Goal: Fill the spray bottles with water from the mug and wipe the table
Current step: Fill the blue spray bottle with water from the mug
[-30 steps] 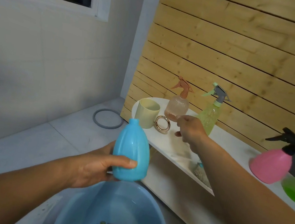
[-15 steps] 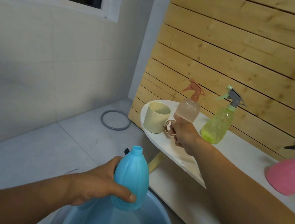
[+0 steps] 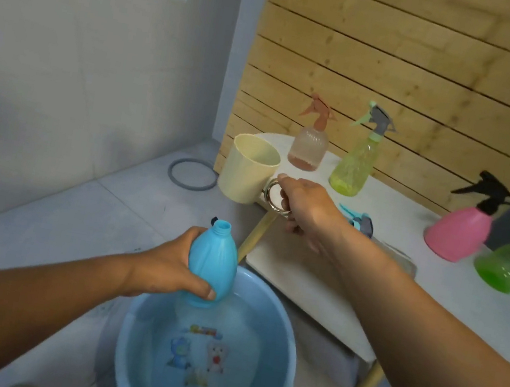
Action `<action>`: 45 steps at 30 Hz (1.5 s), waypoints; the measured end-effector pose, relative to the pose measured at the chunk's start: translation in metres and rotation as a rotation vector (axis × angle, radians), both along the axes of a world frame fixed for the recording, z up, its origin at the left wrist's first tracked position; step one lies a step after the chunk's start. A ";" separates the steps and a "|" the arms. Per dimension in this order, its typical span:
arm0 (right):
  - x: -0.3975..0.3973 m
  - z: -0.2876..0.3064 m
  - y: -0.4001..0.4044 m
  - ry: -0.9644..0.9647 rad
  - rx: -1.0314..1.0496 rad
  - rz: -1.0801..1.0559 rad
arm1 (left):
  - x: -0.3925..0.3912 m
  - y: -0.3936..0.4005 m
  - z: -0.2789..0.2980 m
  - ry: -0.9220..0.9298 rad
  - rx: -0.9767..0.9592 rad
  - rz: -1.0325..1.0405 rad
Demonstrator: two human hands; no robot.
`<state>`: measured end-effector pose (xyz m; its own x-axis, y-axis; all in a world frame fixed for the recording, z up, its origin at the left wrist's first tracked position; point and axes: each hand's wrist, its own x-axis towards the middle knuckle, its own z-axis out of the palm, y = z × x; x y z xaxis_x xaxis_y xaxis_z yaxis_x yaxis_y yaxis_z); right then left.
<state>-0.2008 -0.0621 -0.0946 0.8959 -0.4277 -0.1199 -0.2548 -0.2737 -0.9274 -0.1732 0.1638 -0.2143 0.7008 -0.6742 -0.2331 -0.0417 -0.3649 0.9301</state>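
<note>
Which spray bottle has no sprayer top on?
The blue bottle gripped in the left hand; its neck is open, while the table's bottles all wear trigger tops.

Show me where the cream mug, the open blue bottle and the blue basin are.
Cream mug (image 3: 245,171), head view, on its outer side wall.
Blue bottle (image 3: 212,260), head view, on its body above the fingers.
Blue basin (image 3: 287,344), head view, on its right rim.

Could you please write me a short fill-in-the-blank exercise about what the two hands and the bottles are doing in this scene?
1. The left hand grips the blue bottle, whose neck has no ____ on it.
2. The right hand holds the cream mug by its ____.
3. The blue bottle is held over the blue ____.
4. The spray bottle with the black trigger is ____ in colour.

Missing words: sprayer; handle; basin; pink
</note>
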 end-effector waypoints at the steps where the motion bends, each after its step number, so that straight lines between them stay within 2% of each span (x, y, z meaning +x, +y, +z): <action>1: -0.008 -0.004 0.004 -0.001 -0.030 0.007 | -0.002 0.000 -0.003 -0.008 0.007 0.000; 9: -0.042 -0.056 0.015 0.078 -0.125 0.037 | -0.025 0.003 -0.072 0.055 -0.003 0.096; 13: -0.046 -0.093 0.010 0.138 -0.104 0.020 | -0.028 0.008 -0.104 0.014 0.013 0.154; 20: -0.041 -0.173 -0.007 0.310 -0.185 -0.016 | -0.032 0.013 -0.151 -0.053 0.042 0.248; 24: -0.052 -0.229 -0.017 0.473 -0.246 0.030 | -0.040 0.016 -0.171 -0.049 0.045 0.285; 31: -0.066 -0.289 -0.027 0.656 -0.581 0.197 | -0.042 0.013 -0.190 -0.032 0.095 0.274; 40: -0.058 -0.311 -0.024 0.748 -0.977 0.461 | -0.037 0.000 -0.204 -0.026 0.129 0.301; 45: -0.059 -0.324 -0.020 0.798 -1.006 0.523 | -0.033 0.000 -0.209 -0.020 0.131 0.334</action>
<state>-0.2597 -0.0817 -0.4184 0.8131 -0.2743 -0.5135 -0.2789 -0.9578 0.0699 -0.2064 0.1633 -0.4232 0.8827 -0.3724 -0.2866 0.0827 -0.4773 0.8749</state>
